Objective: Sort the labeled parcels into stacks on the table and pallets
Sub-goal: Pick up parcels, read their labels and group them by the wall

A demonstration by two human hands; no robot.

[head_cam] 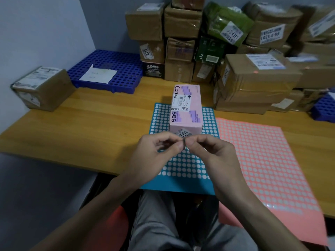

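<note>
**A:** We're at the wooden desk (pixel 90 127), and the long pink cardboard parcel (pixel 186 107) lies lengthwise in the middle, on the blue sheet of white dot stickers (pixel 181 169), printed label up.

**B:** And the grip? The left hand (pixel 154 153) and right hand (pixel 212 153) meet just near of the parcel's near end. Thumb and fingertips of each pinch one small grey scrap (pixel 184 142). Sticker or label corner, we can't tell.

**A:** We'd judge that parcel stiff-walled and light, with smooth card that could slide. We'd take it across the long sides at mid-length and keep the labels in view.

**B:** Far left, the blue plastic grid pallet (pixel 126 69) carries a white paper sheet (pixel 98 75). A taped brown carton (pixel 43 87) sits on the desk to its left.

**A:** Far right, the pile of brown cartons (pixel 181 42) is stacked high. A second blue pallet (pixel 324 107) peeks in at the right edge, and what it holds we can't make out.

**B:** The salmon dot-sticker sheet (pixel 262 160) lies right of the blue one.
</note>
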